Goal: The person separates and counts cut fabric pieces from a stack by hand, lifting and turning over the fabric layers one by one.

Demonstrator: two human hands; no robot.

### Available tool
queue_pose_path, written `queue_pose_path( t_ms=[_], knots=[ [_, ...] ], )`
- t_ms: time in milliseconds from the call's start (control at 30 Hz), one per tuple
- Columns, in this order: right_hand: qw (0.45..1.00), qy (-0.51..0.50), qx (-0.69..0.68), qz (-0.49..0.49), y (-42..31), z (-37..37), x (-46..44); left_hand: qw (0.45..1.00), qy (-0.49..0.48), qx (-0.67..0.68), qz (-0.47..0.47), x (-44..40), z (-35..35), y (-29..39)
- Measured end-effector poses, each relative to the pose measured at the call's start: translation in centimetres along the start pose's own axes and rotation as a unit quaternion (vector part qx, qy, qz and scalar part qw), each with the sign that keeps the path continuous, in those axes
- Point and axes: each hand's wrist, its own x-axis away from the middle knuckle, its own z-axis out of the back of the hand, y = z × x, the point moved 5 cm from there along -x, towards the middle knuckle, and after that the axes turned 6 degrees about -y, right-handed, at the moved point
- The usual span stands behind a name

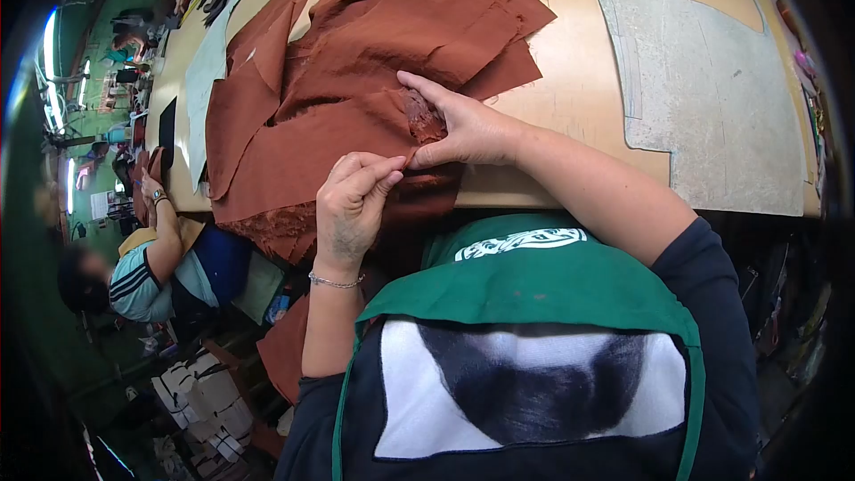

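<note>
Rust-red cloth pieces (303, 156) lie layered on the wooden table and hang over its near edge, where their edges are frayed. My left hand (356, 200), with a bracelet at the wrist, pinches a bit of the cloth between thumb and fingertips. Just right of it, my right hand (463, 129) is curved round a bunched, frayed part of the same cloth, its thumb close to my left fingertips. The fold of cloth hides part of the right fingers.
A large grey pattern sheet (677, 98) lies on the wooden table (570, 53) at the right. A pale pattern piece (205, 71) is left of the cloth. Another person (151, 276) works at the table's left end. White bundles (209, 401) are at the lower left.
</note>
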Motion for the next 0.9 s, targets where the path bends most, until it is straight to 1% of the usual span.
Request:
queue_pose_path(
  t_ms=[333, 433, 533, 767, 867, 900],
  knots=[
    [1.0, -0.003, -0.004, -0.001, -0.1, 0.0, 0.1, 0.997, -0.022, -0.048, -0.048, -0.7, 0.2, 0.3],
    [1.0, -0.007, -0.004, 0.002, -0.1, 0.0, 0.0, 0.994, -0.042, -0.068, -0.081, -0.9, 0.2, 0.4],
    [1.0, -0.014, -0.017, -0.008, -0.1, 0.0, 0.1, 0.99, -0.047, -0.1, -0.093, -1.1, 0.2, 0.7],
    [1.0, -0.015, -0.018, -0.006, -0.3, 0.0, 0.2, 0.994, -0.029, -0.092, -0.06, -1.0, -0.5, 0.7],
    [0.999, -0.038, -0.019, 0.012, -0.4, 0.0, 0.2, 0.995, -0.02, -0.079, -0.051, -1.1, -0.4, 0.6],
    [0.999, -0.032, -0.018, 0.017, -0.4, 0.0, 0.2, 0.996, -0.023, -0.071, -0.05, -1.1, -0.4, 0.5]
  ],
)
